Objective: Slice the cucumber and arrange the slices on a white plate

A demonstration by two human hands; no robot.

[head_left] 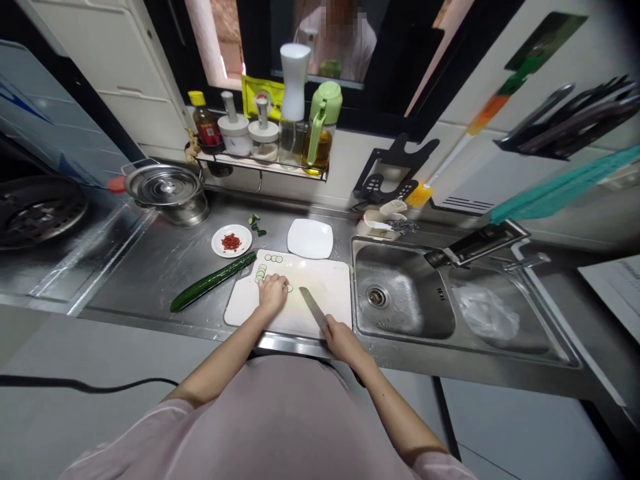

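On the white cutting board [250, 308], my left hand [273, 292] rests with its fingers bent over a spot near the middle. Cucumber slices [261, 273] lie by its fingertips, and one slice shows at its right edge; what is under the fingers is hidden. My right hand [343, 337] grips a kitchen knife [313, 308] by the handle, its blade low over the board and apart from my left hand. More slices lie at the board's top left. A long piece of cucumber [213, 283] lies on the counter, its cut end by the board's corner.
Behind the board stand a white plate [310, 239] and a small plate [218, 241] of red pieces. Green cucumber scraps [256, 225] lie between them. The steel sink [405, 293] is to the right, a lidded pot [183, 207] to the left. A condiment rack [295, 173] hangs above.
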